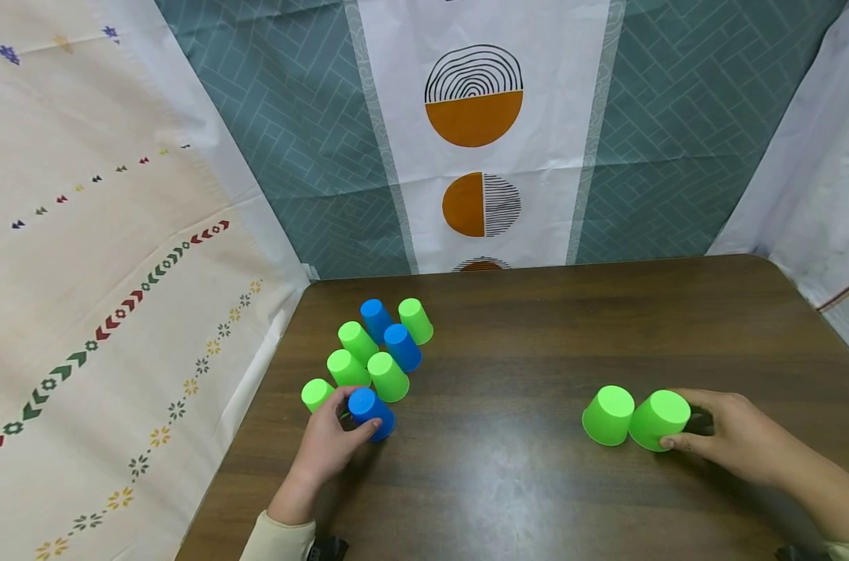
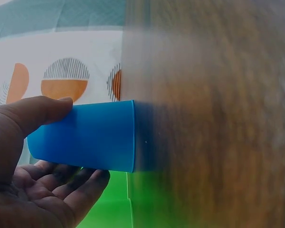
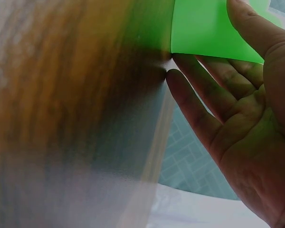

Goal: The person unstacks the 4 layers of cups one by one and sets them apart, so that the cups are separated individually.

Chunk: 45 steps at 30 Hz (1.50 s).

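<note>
My left hand (image 1: 334,438) has its thumb and fingers around an upside-down blue cup (image 1: 371,413) at the near end of a cup cluster. In the left wrist view, the thumb lies on one side of that blue cup (image 2: 85,137) and the fingers on the other, its rim against the tabletop. Over on the right, my right hand (image 1: 736,432) grips an upside-down green cup (image 1: 657,421) between thumb and fingers. Another green cup (image 1: 608,416) stands right beside it, on its left. The right wrist view shows the held green cup (image 3: 209,31) with its rim down at the table.
Beyond the left hand stand several more upside-down cups, among them a green cup (image 1: 389,378), a blue cup (image 1: 402,348) and a far green cup (image 1: 415,320). The brown wooden table (image 1: 508,335) ends at a patterned cloth (image 1: 487,156) behind. Another cloth (image 1: 115,351) hangs along the left.
</note>
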Tool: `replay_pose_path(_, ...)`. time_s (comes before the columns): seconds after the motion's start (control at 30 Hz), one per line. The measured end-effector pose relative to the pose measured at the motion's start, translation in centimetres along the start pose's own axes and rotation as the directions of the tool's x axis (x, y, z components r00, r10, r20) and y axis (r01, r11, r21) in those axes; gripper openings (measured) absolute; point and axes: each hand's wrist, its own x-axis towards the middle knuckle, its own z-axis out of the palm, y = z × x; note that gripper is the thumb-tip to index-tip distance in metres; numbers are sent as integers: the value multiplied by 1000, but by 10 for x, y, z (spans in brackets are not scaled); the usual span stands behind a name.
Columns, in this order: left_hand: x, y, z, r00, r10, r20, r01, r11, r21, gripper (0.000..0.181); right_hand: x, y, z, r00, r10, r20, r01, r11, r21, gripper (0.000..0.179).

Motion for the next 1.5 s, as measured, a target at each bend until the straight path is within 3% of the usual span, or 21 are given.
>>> replay_pose_path(0.93,0,-1,1,1000,9,4,-9,1000,21,53,0,1,0,1000,2,-4,-2,1000,2,58)
replay_pose_path(1.17,-4,6,-3,999,19,-32,-18,999,38,61,0,0,0,1000,-3,-2,3,1000,6,57)
replay_pose_path(1.33,-7,25,-14,991,105,-84,-105,994,8,64,1,1,-1,1000,-10,-7,10,1000,-6,58)
replay_pose_path(1.5,-5,51,-16,968,227,-105,-229,973,-7,62,0,1,-1,1000,-11,-6,11,1000,-8,58)
